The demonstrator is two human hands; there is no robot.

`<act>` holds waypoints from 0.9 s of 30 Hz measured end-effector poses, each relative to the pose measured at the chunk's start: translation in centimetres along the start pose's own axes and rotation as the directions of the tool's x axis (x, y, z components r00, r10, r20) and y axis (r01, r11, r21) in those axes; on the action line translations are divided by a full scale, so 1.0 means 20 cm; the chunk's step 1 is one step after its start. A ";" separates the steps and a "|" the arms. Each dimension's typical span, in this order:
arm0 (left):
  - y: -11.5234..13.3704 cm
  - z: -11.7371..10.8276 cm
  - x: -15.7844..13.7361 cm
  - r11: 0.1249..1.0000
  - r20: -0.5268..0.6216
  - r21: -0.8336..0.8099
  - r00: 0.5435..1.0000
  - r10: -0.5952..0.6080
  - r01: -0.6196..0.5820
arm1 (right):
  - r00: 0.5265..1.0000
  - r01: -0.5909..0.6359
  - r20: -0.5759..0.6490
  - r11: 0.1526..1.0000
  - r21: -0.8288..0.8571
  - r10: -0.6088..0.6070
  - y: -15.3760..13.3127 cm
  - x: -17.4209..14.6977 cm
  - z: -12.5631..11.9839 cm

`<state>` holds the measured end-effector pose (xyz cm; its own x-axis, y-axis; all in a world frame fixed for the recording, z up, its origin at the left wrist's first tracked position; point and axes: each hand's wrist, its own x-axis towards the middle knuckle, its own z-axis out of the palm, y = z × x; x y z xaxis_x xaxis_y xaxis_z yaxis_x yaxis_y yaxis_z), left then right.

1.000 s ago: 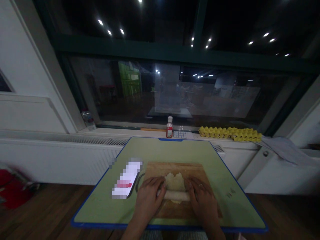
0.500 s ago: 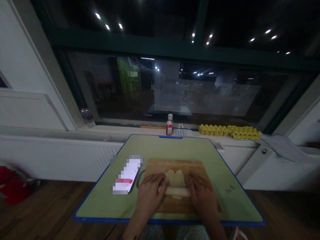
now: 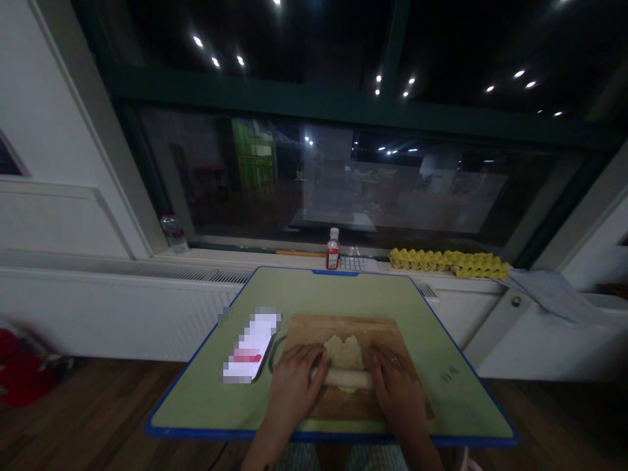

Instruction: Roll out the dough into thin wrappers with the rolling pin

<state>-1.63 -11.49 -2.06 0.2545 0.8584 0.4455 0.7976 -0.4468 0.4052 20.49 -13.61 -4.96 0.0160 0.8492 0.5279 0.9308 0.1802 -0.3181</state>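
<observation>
A pale rolling pin (image 3: pixel 347 379) lies crosswise on flattened dough (image 3: pixel 343 353), which has a ragged far edge. Under both is a wooden cutting board (image 3: pixel 358 411). My left hand (image 3: pixel 300 374) grips the pin's left end, its thumb along the near side and its fingers over the top. At the other end, my right hand (image 3: pixel 395 373), with a ring on one finger, is closed round the pin. Most of the dough shows beyond the pin, and a small strip peeks out on the near side. The pin's ends are hidden by my hands.
The board rests on a green folding table (image 3: pixel 206 405) with a blue rim. Left of it lies a lit phone (image 3: pixel 258 340), partly blurred. On the windowsill stand a small red-labelled bottle (image 3: pixel 332 252), a clear bottle (image 3: pixel 174 232) and yellow egg cartons (image 3: pixel 446 261).
The view has tilted slightly, so the scene sits a little lower. My hands and the rolling pin keep nearly the same place on the dough.
</observation>
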 end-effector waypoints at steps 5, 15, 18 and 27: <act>0.00 0.01 0.00 1.000 0.000 0.011 1.000 0.012 -0.012 | 1.000 0.007 0.008 1.000 -0.004 -0.007 0.00 0.00 0.00; -0.01 0.01 -0.01 0.999 -0.011 0.014 0.999 0.036 -0.035 | 0.998 -0.010 0.059 1.000 -0.023 0.012 0.00 0.00 -0.02; -0.01 0.01 -0.01 0.999 -0.009 0.012 0.999 0.031 -0.031 | 0.999 -0.003 0.039 1.000 -0.025 0.004 -0.01 0.00 -0.02; 0.00 -0.01 0.00 0.999 0.003 0.003 0.999 0.033 -0.033 | 0.998 -0.021 0.053 1.000 -0.019 0.022 -0.01 0.00 -0.01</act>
<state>-1.75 -11.58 -2.01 0.2820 0.8439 0.4564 0.7904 -0.4740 0.3882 20.32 -13.88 -4.69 0.0172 0.8781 0.4781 0.9369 0.1529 -0.3145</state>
